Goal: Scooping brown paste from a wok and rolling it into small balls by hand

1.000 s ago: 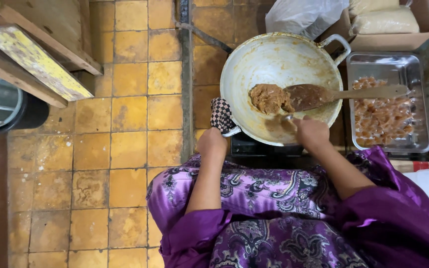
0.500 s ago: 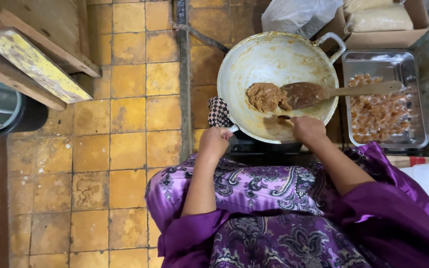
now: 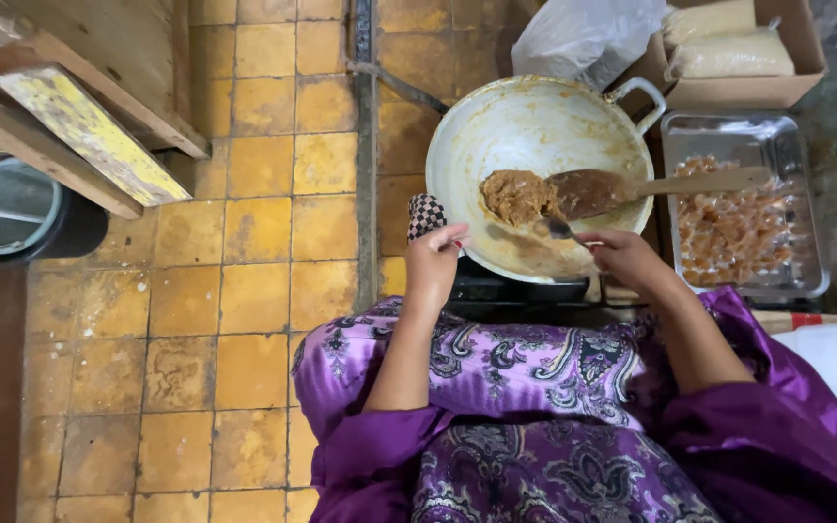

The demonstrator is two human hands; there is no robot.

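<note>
— Yellow tiled floor [image 3: 244, 242] underfoot, dark bucket [image 3: 12, 208] far left.
— Big pale wok [image 3: 535, 126] on a burner, brown paste [image 3: 518, 197] near its middle, wooden spatula [image 3: 632, 187] lying across, long axis toward the foil tray [image 3: 806, 281].
— Left hand [image 3: 435, 263] closed on checkered cloth [image 3: 425, 213] at the rim.
— Right hand [image 3: 622, 257] pinching small spoon [image 3: 556, 229], bowl pointing left, paste just beyond; nearer hand.
</note>
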